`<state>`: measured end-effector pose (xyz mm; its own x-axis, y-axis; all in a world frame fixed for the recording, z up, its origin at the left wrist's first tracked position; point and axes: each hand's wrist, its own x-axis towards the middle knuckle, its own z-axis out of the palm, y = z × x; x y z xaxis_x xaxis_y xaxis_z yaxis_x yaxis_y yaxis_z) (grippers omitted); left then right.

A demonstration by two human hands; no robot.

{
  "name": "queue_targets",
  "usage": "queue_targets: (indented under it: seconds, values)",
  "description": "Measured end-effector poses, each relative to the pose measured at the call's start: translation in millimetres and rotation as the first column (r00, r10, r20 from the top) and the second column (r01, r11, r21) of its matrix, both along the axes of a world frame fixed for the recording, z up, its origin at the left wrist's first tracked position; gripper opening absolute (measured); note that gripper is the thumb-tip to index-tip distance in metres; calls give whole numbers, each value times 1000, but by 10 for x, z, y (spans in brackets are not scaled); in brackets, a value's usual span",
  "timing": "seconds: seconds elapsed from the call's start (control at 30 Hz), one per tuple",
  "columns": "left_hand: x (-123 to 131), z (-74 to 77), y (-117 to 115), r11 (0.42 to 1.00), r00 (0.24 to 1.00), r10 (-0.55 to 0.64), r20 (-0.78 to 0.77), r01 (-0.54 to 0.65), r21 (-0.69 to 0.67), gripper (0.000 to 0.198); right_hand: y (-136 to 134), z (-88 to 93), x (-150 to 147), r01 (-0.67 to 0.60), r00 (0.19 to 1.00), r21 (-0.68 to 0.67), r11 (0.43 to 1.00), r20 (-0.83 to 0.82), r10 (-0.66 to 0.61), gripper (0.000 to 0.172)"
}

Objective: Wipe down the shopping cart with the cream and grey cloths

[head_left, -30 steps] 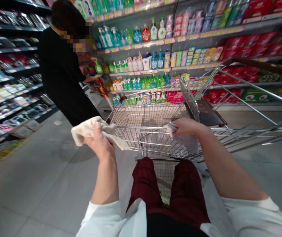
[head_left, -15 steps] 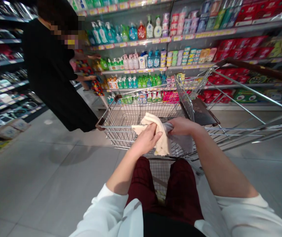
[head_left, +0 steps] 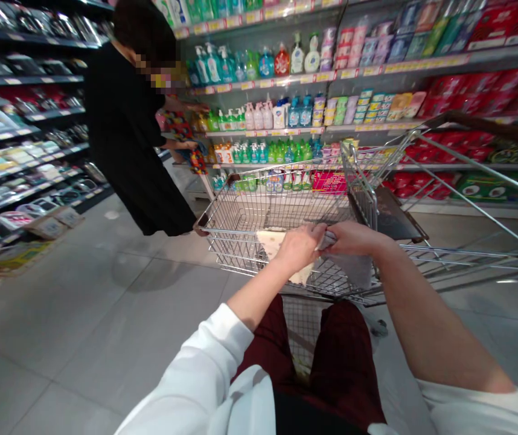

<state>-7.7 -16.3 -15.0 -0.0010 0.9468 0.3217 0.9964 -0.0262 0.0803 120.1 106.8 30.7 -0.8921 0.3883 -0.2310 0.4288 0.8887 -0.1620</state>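
My left hand (head_left: 299, 246) is closed on a cream cloth (head_left: 273, 243) that drapes over the near rail of a wire shopping cart (head_left: 259, 208). Right beside it, my right hand (head_left: 353, 237) grips a grey cloth (head_left: 352, 266) hanging over the same rail. The two hands almost touch at the rail. The cart's basket holds nothing else that I can see.
A person in black (head_left: 127, 127) stands at the cart's far left corner, reaching to shelves of soap bottles (head_left: 263, 109). Shelves of kitchenware (head_left: 19, 151) line the left. A second cart (head_left: 471, 181) stands to the right. Grey floor tiles (head_left: 82, 314) spread to the left.
My left hand brought the cream cloth from out at the left across to the cart rail, next to my right hand. The right hand stayed on the grey cloth.
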Motion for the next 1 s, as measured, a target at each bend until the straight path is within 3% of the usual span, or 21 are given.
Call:
queue_targets:
  seconds: [0.27,0.4,0.5,0.6,0.7,0.87,1.0]
  values:
    - [-540,-43,-185,994,994,-98,-51,95,-58,49,-32,16,-4,42,999,-37,998,11,-42,20]
    - [-967,-79,-418,995,999,26,-28,-28,-91,46,-22,8,-6,43,999,-51,998,-4,-43,22]
    - [-1450,-67,-725,979,989,148,-22,-150,-140,46,-23,3,1,45,999,-68,997,-4,-46,14]
    - [-1980,9,-1019,925,961,275,-24,-272,-266,39,-24,-5,8,55,998,-82,995,-6,-56,10]
    - [-2361,114,-1154,859,933,355,-55,-349,-375,33,-14,-19,7,75,997,-72,995,-14,-76,13]
    - [-2472,203,-1081,778,898,427,-105,-424,-464,40,-6,-20,-10,74,997,-77,994,2,-74,12]
    - [-2368,186,-1045,794,896,444,6,-390,-466,48,-36,11,-24,70,997,-60,996,16,-69,14]
